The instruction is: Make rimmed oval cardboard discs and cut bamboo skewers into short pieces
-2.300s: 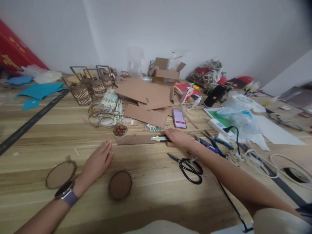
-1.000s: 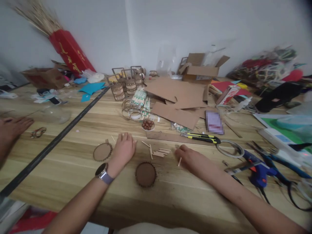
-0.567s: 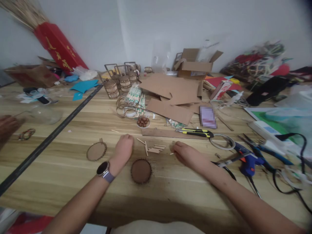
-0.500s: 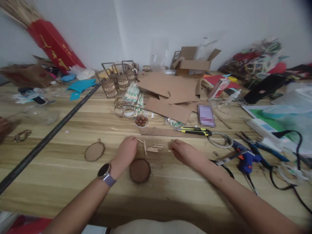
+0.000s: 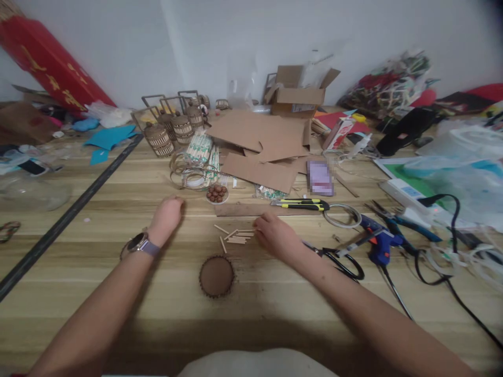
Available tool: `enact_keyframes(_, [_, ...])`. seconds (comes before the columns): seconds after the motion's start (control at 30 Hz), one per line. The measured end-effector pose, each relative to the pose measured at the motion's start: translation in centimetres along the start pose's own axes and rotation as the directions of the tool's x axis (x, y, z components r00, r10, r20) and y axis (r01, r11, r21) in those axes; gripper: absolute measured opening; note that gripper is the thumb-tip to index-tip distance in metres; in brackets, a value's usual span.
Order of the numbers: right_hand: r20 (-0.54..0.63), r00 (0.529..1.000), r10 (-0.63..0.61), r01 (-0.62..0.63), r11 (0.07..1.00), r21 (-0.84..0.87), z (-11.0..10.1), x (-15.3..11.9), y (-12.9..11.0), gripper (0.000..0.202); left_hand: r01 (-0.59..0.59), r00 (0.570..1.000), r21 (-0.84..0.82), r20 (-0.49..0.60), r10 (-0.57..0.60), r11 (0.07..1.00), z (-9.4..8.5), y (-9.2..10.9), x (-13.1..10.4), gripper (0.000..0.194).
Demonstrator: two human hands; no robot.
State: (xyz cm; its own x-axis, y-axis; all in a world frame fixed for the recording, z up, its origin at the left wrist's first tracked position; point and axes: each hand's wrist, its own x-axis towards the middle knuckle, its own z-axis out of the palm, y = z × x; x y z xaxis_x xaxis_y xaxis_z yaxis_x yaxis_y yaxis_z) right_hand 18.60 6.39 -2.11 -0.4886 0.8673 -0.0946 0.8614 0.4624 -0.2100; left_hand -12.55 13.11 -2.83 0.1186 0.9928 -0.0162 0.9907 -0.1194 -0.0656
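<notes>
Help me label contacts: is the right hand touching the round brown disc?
Apart: the head view shows wooden tabletop between the right hand and the round brown disc.

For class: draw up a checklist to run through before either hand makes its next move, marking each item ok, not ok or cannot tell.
1. Small sticks lined up: not ok; several lie side by side, others at angles.
2. Right hand beside the sticks: ok; its fingertips are at their right ends.
3. Right hand free of any stick: cannot tell.
4. Left hand not holding anything: cannot tell; its fingertips are not clearly seen.
5. Dark-rimmed disc uncovered: ok; it lies nearer the person than the sticks.
6. Brown beads gathered: ok; they sit in one small dish.
</notes>
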Motion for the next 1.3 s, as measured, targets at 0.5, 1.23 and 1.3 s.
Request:
enact_keyframes(0.5, [-0.016,0.956,-0.293,0.293,0.953,0.079,1.8,3.9,-3.1,0.016,-0.062,0.995,-0.103,0.074,0.07,0.993,-1.5,6.5,-3.8,0.025])
enact_keyframes(1.23, [-0.082,0.986,-0.146,0.158,0.971,0.179,4.9,-3.6,0.3,0.087,-0.312,0.927,-0.164,0.164,0.338,0.936,-1.0,9.0,-13.7,0.068])
enact_keyframes(1.3, [-0.116,0.98,-0.159,0.179,0.965,0.189,4.8,-2.6,-0.3,0.064,-0.316,0.936,-0.123,0.123,0.33,0.941,-0.7,8.4,-12.9,0.063])
